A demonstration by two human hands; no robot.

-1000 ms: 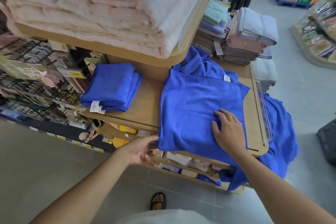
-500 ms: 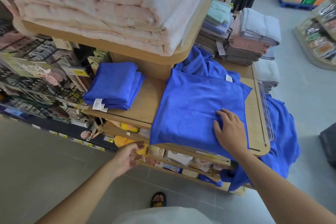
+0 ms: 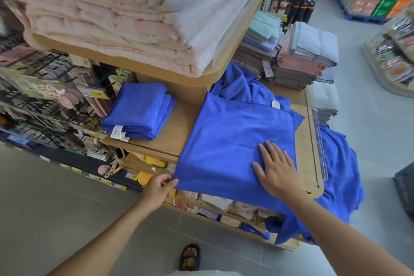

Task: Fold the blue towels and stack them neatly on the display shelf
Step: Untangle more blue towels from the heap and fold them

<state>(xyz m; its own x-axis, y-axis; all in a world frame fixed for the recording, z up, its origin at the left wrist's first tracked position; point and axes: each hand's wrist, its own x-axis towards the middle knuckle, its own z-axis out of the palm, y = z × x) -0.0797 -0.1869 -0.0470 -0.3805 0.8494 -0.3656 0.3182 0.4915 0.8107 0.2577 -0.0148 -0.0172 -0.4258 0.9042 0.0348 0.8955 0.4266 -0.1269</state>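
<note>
Pink quilts [image 3: 125,11] fill the top tier in thick folds, above a wooden shelf [image 3: 174,134] whose lower deck carries the blue towels. On the right part of that deck one towel [image 3: 233,141] lies spread flat as a broad rectangle. Its near edge overhangs the front of the deck, and a small white tag [image 3: 275,104] shows near its far-right corner. Behind it, against the upright under the top tier, more blue cloth [image 3: 242,83] sits crumpled. A loose blue heap [image 3: 338,175] hangs over the deck's right end toward the grey floor [image 3: 56,197]. At the left of the deck, well apart from the spread towel with bare wood between them, a pile [image 3: 139,110] of folded blue towels lies square, with a white label [image 3: 118,133] hanging at its near edge. Grey and pink towels [image 3: 302,58] are stacked at the far right end of the shelf, and a rack [image 3: 44,101] of combs and small goods hangs to the left. The right hand [image 3: 276,169] lies palm down on the near-right part of the spread towel, fingers straight and spread, pressing the cloth to the deck and holding nothing. The left hand [image 3: 158,188] is at the towel's near-left corner, thumb and fingers curled in a pinch on that corner, just off the front of the deck. A sandalled foot [image 3: 190,257] shows on the floor below.
</note>
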